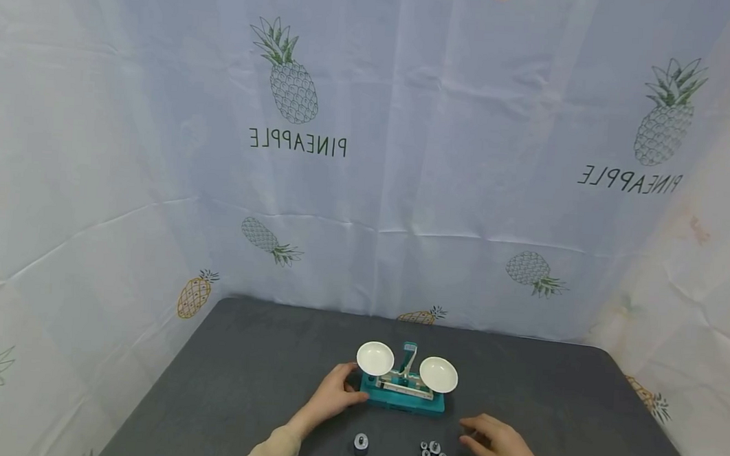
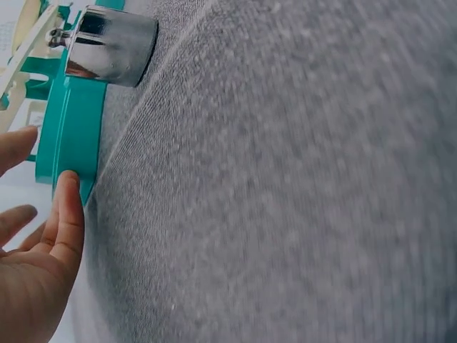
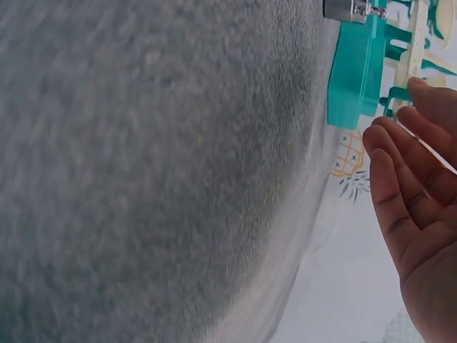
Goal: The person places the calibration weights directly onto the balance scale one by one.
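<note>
A teal toy balance scale (image 1: pixel 402 401) with two white pans stands on the dark table. At its left end is my left hand (image 1: pixel 331 393), fingers loosely bent and apart. In the left wrist view a fingertip of that hand (image 2: pixel 36 264) touches or nearly touches the end of the teal base (image 2: pixel 71 136). My right hand (image 1: pixel 497 445) is off to the scale's right front, fingers lightly bent and holding nothing. Just left of it stand several small metal weights (image 1: pixel 434 448). A larger metal weight (image 1: pixel 361 444) stands alone in front of the scale.
The dark grey table (image 1: pixel 239 380) extends out on both sides of the scale. Behind it and along the sides hang pale curtains (image 1: pixel 405 175) with printed pineapples. In the right wrist view, a metal weight (image 3: pixel 343 8) is partly cut off beside the teal base.
</note>
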### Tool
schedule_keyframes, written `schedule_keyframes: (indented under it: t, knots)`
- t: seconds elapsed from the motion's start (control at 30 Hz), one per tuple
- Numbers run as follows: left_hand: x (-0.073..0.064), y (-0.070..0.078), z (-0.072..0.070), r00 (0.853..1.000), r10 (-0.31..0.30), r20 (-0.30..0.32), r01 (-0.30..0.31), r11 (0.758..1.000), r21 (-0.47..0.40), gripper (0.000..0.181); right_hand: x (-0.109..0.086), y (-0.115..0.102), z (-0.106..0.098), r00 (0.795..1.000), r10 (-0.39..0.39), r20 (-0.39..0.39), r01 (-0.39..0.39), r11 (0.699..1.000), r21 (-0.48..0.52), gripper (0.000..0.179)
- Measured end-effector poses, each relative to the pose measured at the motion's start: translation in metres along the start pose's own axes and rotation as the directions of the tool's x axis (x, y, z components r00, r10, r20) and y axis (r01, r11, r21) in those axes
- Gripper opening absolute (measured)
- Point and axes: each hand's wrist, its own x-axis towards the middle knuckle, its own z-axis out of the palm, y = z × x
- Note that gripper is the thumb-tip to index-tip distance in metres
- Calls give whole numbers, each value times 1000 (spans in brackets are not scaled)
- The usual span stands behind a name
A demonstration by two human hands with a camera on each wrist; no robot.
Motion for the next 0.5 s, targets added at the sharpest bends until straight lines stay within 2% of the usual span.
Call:
schedule_keyframes:
  t: [0.13, 0.3, 0.5]
  knots:
    - [2, 0, 3, 1000, 3, -10, -3, 1000, 3, 60, 3, -1, 2, 999, 5, 47, -6, 1000, 26, 35]
    - [4, -1, 6, 1000, 7, -3, -7, 998, -63, 59, 4, -1, 5, 996, 19, 85, -23, 999, 39, 36]
    - [6, -4, 9, 999, -28, 19, 30, 991, -129, 60, 6, -3, 8, 996, 10, 84, -14, 999, 48, 36]
